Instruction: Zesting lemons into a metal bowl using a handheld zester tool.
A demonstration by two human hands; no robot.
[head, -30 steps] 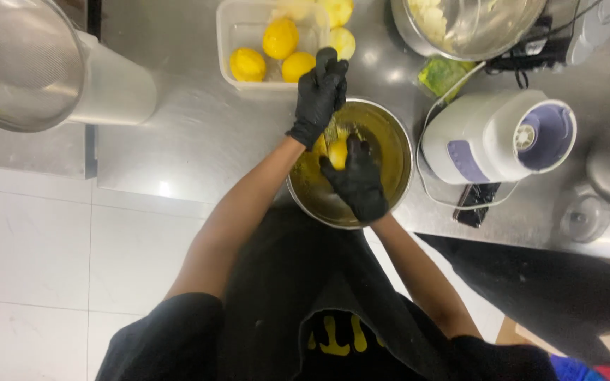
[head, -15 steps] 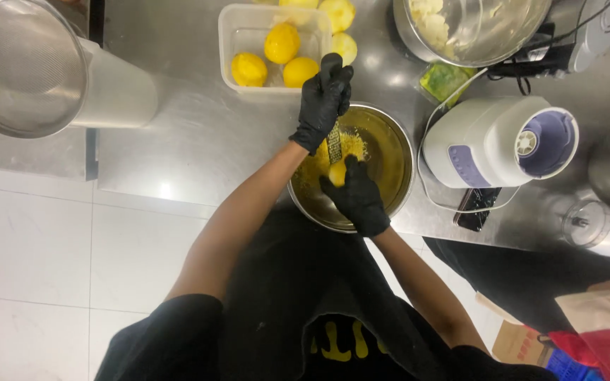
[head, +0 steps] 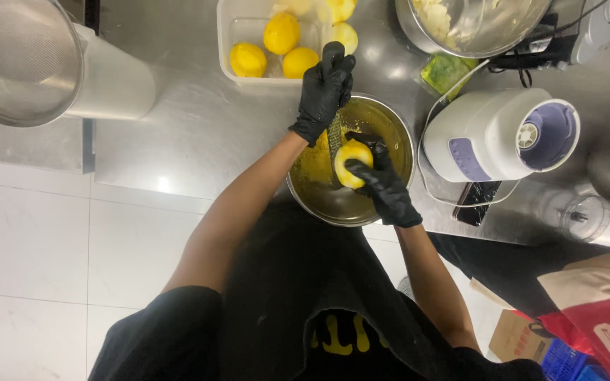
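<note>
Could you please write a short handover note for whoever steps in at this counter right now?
Left hand, black-gloved, grips the top of a grater standing in the metal bowl.
Right hand, black-gloved, holds a lemon against the grater, over the bowl.
Done: yellow zest lies in the bowl; the held lemon looks partly pale.
Left: whole lemons sit in the clear tub behind the bowl.
A white appliance stands right of the bowl.

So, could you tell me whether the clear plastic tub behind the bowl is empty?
Not empty: the clear plastic tub holds several whole lemons, three clearly visible.
</note>
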